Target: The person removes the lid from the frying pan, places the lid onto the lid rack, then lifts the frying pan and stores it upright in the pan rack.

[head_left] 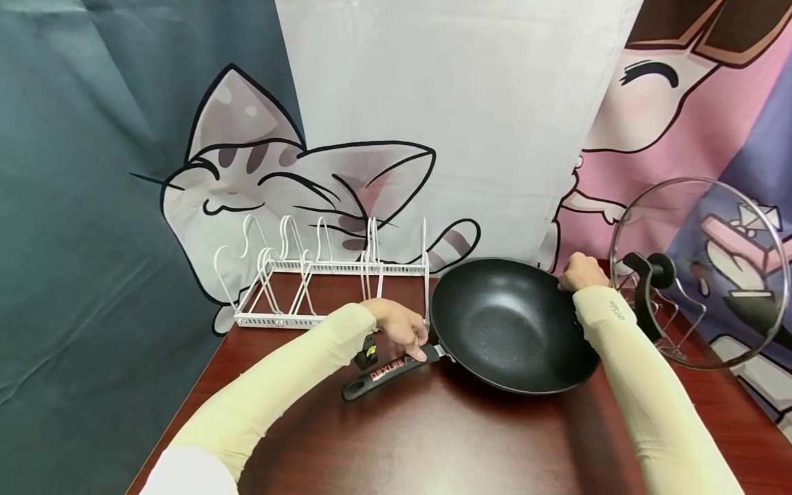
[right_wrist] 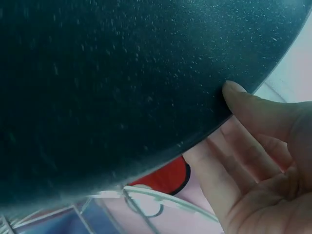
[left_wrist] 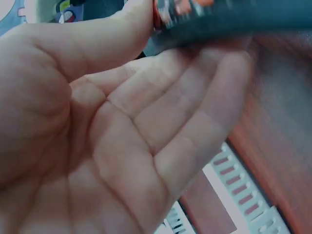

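Note:
A deep black wok (head_left: 504, 326) is in the middle of the head view, its inside facing up and toward me. My left hand (head_left: 401, 326) pinches its black handle (head_left: 386, 372) close to where the handle joins the bowl. In the left wrist view the thumb (left_wrist: 131, 29) lies against one side of the handle and the fingers reach beneath it. At the far right of the bowl my right hand (head_left: 581, 273) grips the rim. The right wrist view has the thumb (right_wrist: 239, 95) on the wok's inner face, with the fingers behind the edge.
A white wire rack (head_left: 278, 320) with upright dividers stands left of the wok at the back of the brown table (head_left: 396, 440). On the right, a glass lid (head_left: 661, 270) with a black knob stands on edge in a wire holder (head_left: 687, 323). A printed curtain (head_left: 458, 103) hangs behind.

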`<state>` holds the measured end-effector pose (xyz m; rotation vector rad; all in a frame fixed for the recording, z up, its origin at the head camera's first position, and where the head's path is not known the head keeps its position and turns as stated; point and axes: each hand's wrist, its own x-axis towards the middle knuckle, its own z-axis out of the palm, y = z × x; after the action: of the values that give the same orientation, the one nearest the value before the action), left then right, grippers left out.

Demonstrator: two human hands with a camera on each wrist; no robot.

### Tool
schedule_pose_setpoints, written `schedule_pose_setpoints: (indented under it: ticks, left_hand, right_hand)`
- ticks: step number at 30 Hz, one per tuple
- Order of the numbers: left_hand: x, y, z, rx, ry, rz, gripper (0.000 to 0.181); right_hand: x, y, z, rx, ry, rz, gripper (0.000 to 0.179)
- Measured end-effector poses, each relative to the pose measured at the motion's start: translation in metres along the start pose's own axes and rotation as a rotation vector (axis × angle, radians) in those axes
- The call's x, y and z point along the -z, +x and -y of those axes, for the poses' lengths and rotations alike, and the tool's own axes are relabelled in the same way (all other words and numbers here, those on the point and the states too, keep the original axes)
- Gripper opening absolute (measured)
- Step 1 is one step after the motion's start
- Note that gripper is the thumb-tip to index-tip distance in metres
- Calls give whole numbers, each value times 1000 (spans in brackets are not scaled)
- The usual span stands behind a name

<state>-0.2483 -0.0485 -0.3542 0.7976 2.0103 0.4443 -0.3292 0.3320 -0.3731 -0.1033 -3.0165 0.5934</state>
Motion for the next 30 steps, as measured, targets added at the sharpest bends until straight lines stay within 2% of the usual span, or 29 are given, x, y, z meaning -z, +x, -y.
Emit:
schedule_pose_setpoints:
  ticks: [3, 7, 12, 17, 23, 25, 30]
  left_hand:
    - [-5, 1, 3, 7, -116, 36, 29]
    - [-13, 4, 7, -26, -176, 50, 21]
    - [-30, 9, 11, -78, -344, 3, 16]
    - [-50, 15, 7, -155, -505, -47, 13]
    - [-75, 29, -3, -207, -764, -33, 8]
    - [-84, 34, -7, -224, -851, -36, 7]
    - [-102, 45, -16, -315, -1046, -19, 8]
  right_hand:
    - [-1, 5, 9, -9, -14, -17, 17]
    - [-4, 11, 18, -33, -49, -40, 11]
    - [-9, 17, 28, -55, -71, -56, 15]
    - [-13, 24, 34, -35, -75, -83, 18]
    - [-20, 35, 43, 58, -134, -74, 20]
    - [-22, 39, 46, 108, -147, -45, 21]
    - [-25, 45, 56, 209, -152, 37, 25]
